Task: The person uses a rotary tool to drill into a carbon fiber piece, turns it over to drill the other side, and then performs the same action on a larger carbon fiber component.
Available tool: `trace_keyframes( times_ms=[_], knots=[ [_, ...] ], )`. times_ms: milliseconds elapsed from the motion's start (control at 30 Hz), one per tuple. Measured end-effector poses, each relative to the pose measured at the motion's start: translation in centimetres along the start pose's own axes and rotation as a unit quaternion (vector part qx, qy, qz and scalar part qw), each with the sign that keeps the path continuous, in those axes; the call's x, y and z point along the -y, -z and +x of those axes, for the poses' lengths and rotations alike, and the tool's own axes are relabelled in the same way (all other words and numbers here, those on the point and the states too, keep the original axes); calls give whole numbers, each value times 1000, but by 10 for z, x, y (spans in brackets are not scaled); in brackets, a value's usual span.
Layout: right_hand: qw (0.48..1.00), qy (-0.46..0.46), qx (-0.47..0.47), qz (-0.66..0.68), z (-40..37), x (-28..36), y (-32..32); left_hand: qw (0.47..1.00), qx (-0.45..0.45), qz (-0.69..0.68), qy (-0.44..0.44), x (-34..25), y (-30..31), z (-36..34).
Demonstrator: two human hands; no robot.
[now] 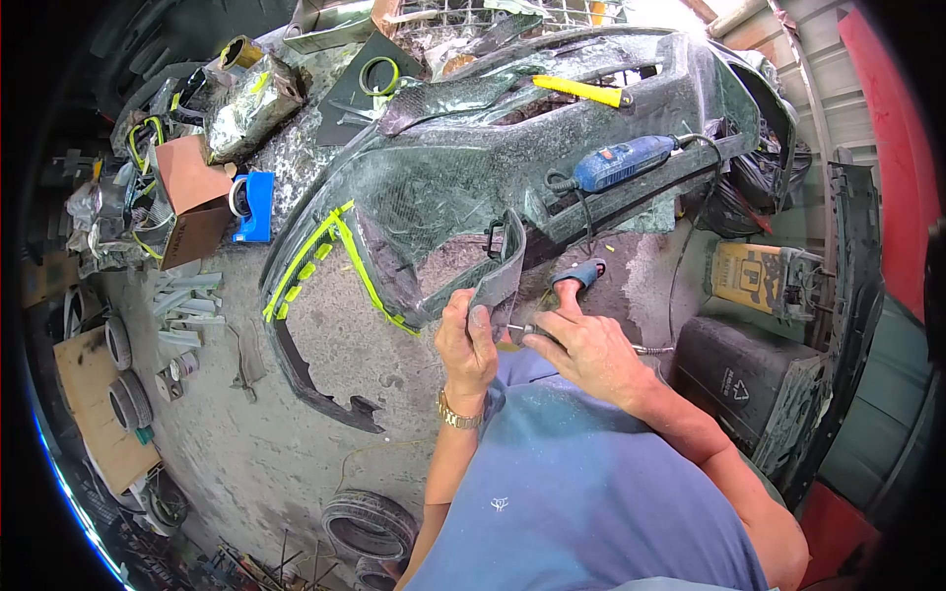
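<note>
Carbon flap [501,276] at near edge of bumper [434,177], both hands on it.
Fingers closed, left hand [468,340] pinches the flap's bottom edge; right hand [583,347] just beside it, closed round thin handpiece [524,330], tip at the flap. Blue rotary tool [623,163] lies on top of the bumper.

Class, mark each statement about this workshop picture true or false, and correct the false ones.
1. The left hand grips the edge of the bumper panel. True.
2. The right hand is empty. False: it holds a slim tool.
3. A blue power tool lies on the bumper panel. True.
4. The wristwatch is on the right wrist. False: it is on the left wrist.
</note>
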State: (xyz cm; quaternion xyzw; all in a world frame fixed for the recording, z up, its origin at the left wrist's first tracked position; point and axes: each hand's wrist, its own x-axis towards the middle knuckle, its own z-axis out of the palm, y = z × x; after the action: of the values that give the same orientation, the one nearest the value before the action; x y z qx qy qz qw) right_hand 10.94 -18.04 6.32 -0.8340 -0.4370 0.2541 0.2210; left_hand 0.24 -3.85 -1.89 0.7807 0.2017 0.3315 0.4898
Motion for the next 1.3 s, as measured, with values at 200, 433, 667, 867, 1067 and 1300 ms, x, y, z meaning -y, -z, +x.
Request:
trace_keyframes(
  times_ms=[200, 433, 667, 867, 1067, 1300],
  knots=[
    [999, 12, -43, 29, 3, -12, -9, 1000, 5, -2, 2, -6, 1, 6],
    [996, -53, -36, 67, 7, -17, -4, 1000, 10, -4, 5, -8, 0, 8],
    [999, -35, -24, 32, 6, -16, 2, 1000, 12, -1, 6, -9, 1, 10],
    [999, -43, -7, 24, 4, -13, 3, 1000, 24, -10, 15, -5, 1, 7],
    [1000, -27, -3, 6, 3, -12, 4, 1000, 13, -4, 8, -7, 1, 7],
    [997, -61, -3, 52, 12, -20, 5, 1000, 14, 2, -1, -9, 1, 9]
  ],
)
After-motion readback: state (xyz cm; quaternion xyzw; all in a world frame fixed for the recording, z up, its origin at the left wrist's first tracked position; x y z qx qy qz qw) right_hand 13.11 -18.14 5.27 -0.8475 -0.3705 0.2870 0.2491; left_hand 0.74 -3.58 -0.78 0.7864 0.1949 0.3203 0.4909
